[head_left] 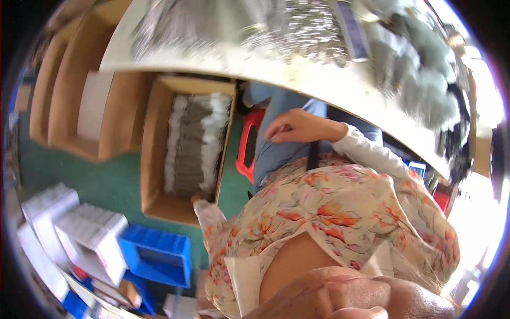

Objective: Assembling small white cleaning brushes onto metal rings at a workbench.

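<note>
Green floor (79, 171) spreads across the left of a workroom, below a long white table (265, 70) that runs along the far side, heaped with blurred silvery pieces (313, 32). Left of the seated person stands an open brown cardboard box (154, 154), one of several, with a blue plastic crate (142, 234) nearer on the left. Inside the box is a tight row of slim grey bundles with whitish ends (191, 143). Its long axis runs from far to near, while each bundle appears to lie crosswise, left to right.

The left hand (196, 198) is much the nearer: it is at the box's near end, with the row stretching away on its far side. Too little of it shows to tell its grip. The right hand (297, 127) hangs over the blue-trousered lap, well to the right of the box, fingers loosely bent, holding nothing visible.
</note>
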The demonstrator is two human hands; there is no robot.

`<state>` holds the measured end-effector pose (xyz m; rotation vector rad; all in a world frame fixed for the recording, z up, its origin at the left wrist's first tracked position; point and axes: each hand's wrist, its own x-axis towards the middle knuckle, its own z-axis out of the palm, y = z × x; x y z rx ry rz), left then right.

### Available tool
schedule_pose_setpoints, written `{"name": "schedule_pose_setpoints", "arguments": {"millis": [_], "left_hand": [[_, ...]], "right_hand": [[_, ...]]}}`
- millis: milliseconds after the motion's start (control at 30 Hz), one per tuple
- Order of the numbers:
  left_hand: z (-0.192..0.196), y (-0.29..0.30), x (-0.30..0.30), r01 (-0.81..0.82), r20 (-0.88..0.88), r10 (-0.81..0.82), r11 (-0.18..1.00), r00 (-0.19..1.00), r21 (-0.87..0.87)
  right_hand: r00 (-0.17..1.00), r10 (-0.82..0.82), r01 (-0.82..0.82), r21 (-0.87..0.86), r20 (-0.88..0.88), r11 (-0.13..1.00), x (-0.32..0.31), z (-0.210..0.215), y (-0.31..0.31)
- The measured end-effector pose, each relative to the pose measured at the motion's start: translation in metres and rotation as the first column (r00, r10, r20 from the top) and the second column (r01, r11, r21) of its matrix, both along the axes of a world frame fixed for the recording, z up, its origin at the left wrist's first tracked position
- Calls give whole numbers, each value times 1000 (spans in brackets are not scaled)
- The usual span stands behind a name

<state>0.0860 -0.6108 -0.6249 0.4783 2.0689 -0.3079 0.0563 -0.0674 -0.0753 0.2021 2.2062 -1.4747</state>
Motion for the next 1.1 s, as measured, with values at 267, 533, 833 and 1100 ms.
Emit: {"name": "schedule_pose_setpoints", "arguments": {"millis": [267, 533, 833, 1100], "left_hand": [[213, 25, -119, -855, 211, 969, -213, -124, 474], [617, 336, -303, -76, 84, 805, -48, 588, 996], [679, 607, -450, 31, -131, 173, 488, 976, 872], [611, 701, -494, -423, 239, 452, 367, 859, 829]], "right_hand": [[945, 227, -295, -310, -237, 904, -4, 27, 21], [963, 47, -179, -499, -264, 848, 32, 84, 131], [910, -344, 228, -413, -231, 882, 85, 98, 210], [843, -523, 391, -529, -122, 753, 102, 84, 244]]}}
